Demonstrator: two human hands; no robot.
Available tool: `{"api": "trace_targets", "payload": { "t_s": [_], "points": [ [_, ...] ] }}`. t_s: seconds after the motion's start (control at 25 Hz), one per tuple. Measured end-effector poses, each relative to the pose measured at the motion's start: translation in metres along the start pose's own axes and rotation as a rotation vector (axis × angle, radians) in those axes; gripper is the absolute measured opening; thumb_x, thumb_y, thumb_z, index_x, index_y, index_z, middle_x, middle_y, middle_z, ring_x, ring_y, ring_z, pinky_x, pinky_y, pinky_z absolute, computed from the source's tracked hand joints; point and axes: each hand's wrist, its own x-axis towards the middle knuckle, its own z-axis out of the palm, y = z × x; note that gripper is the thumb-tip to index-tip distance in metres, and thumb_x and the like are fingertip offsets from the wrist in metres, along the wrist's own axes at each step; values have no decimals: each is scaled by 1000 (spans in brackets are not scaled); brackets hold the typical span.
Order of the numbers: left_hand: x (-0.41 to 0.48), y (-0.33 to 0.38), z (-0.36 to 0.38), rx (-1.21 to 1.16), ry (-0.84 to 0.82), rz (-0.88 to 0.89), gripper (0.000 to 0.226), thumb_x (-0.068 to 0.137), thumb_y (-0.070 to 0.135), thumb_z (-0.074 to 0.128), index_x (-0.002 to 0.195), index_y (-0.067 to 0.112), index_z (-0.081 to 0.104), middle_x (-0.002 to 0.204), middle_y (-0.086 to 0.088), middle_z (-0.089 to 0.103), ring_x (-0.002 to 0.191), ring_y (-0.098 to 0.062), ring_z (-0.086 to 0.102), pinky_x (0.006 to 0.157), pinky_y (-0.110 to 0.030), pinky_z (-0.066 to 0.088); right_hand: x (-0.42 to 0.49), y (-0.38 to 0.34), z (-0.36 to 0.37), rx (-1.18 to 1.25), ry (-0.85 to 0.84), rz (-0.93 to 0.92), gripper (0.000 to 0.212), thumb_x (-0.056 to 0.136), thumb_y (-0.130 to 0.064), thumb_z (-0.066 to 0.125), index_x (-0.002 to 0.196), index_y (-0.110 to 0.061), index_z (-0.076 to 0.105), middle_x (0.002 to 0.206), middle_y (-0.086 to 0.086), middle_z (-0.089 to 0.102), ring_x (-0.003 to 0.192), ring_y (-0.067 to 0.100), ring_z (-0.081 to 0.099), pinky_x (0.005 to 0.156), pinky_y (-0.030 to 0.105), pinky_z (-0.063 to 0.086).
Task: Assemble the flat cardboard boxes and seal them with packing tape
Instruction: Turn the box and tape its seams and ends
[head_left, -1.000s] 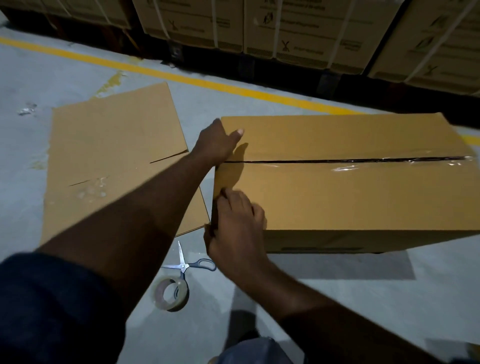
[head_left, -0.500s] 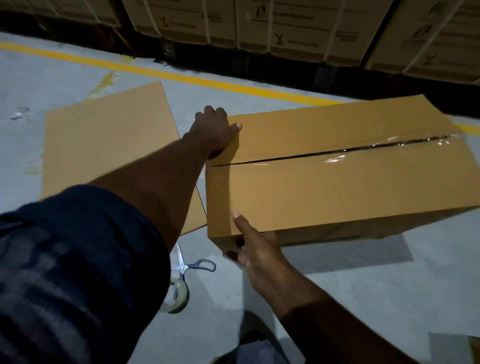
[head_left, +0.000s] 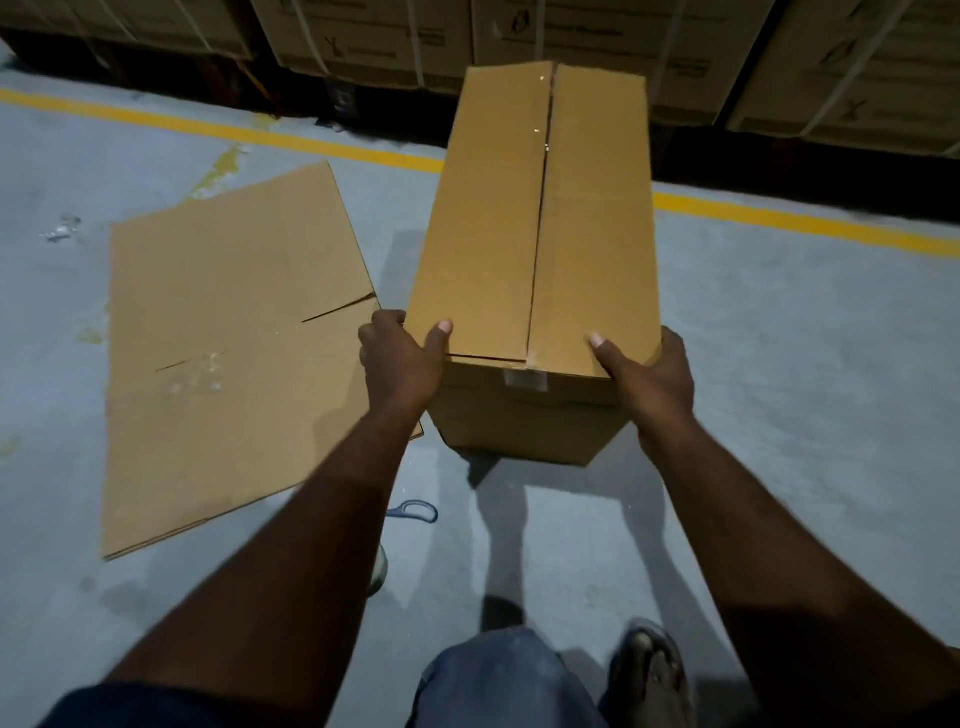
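An assembled brown cardboard box (head_left: 540, 223) is held off the grey floor, its long axis pointing away from me, a taped centre seam running down its top. My left hand (head_left: 400, 358) grips its near left corner, thumb on top. My right hand (head_left: 649, 374) grips the near right corner, thumb on top as well. A flat cardboard box (head_left: 234, 353) lies on the floor to the left. Under my left forearm, a blue scissors handle (head_left: 415, 512) and an edge of the tape roll (head_left: 379, 569) show.
Stacked strapped cartons (head_left: 363, 36) on dark pallets line the far side behind a yellow floor line (head_left: 805, 221). Clear scraps (head_left: 62, 228) lie on the floor at far left. My knee (head_left: 493, 675) and shoe (head_left: 649, 665) are at the bottom.
The box has been lifted and turned about a quarter turn, so its end now faces me. My right hand moved from the near bottom corner to the right corner; the left shifted to the left corner.
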Motion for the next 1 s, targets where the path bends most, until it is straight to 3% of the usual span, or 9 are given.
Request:
{"api": "trace_targets", "payload": {
  "t_s": [0.24, 0.36, 0.44, 0.52, 0.64, 0.72, 0.8, 0.88, 1.0],
  "points": [
    [-7, -3, 4, -189, -39, -58, 63, 93, 48, 63, 139, 12, 41, 137, -11, 49, 122, -27, 51, 102, -41, 47, 8, 6, 2, -12, 12, -25, 80, 76, -56, 80, 141, -22, 48, 132, 0, 59, 120, 22, 56, 100, 37, 49],
    [-2, -9, 0, -288, -129, -85, 64, 90, 52, 65, 138, 16, 41, 131, -5, 53, 118, -24, 55, 99, -47, 52, 5, -2, 8, -205, 95, -71, 78, 81, -51, 77, 143, -16, 44, 140, 6, 53, 129, 28, 50, 106, 44, 43],
    [-1, -18, -9, -329, -180, -90, 63, 86, 57, 66, 134, 23, 45, 130, 0, 54, 120, -22, 56, 99, -48, 52, -8, -9, 16, -410, 204, -289, 68, 87, -39, 72, 144, -16, 43, 147, 6, 46, 138, 28, 41, 114, 51, 31],
    [-3, -29, -19, -347, -209, -58, 51, 86, 59, 63, 125, 28, 51, 128, 4, 58, 121, -18, 57, 98, -47, 53, -30, -14, 33, -473, 221, -647, 52, 87, -27, 66, 136, -18, 50, 145, 4, 48, 137, 23, 41, 115, 52, 25],
    [-10, -57, -29, -394, -220, -43, 35, 96, 53, 56, 119, 27, 58, 121, 5, 62, 114, -12, 59, 88, -42, 58, -70, -4, 77, -431, -60, -1072, 35, 88, -13, 62, 123, -14, 59, 129, 5, 59, 124, 22, 49, 106, 44, 31],
    [-13, -85, -33, -392, -188, -82, 30, 98, 50, 55, 114, 25, 60, 112, 5, 64, 108, -15, 62, 87, -41, 57, -88, 16, 113, -435, -357, -1172, 32, 87, -7, 63, 118, -9, 61, 118, 8, 62, 112, 26, 53, 95, 40, 39],
    [-13, -129, -33, -287, -157, -164, 28, 97, 42, 58, 114, 20, 62, 110, 2, 66, 106, -20, 63, 92, -42, 55, -92, 49, 148, -506, -620, -1111, 31, 87, -5, 63, 118, -7, 62, 114, 11, 64, 106, 28, 56, 89, 39, 45],
    [-17, -186, -29, -140, -191, -304, 28, 95, 36, 61, 114, 16, 65, 110, -2, 68, 105, -22, 64, 95, -39, 52, -89, 86, 177, -655, -818, -951, 35, 90, -10, 64, 124, -7, 60, 122, 12, 62, 113, 29, 57, 96, 38, 45],
    [-34, -265, -12, 128, -325, -442, 23, 93, 32, 62, 99, 11, 72, 105, -6, 71, 102, -23, 65, 85, -26, 42, -78, 136, 209, -825, -968, -718, 37, 93, -19, 65, 128, -8, 58, 127, 12, 60, 117, 27, 56, 99, 33, 42]
  ]
}}
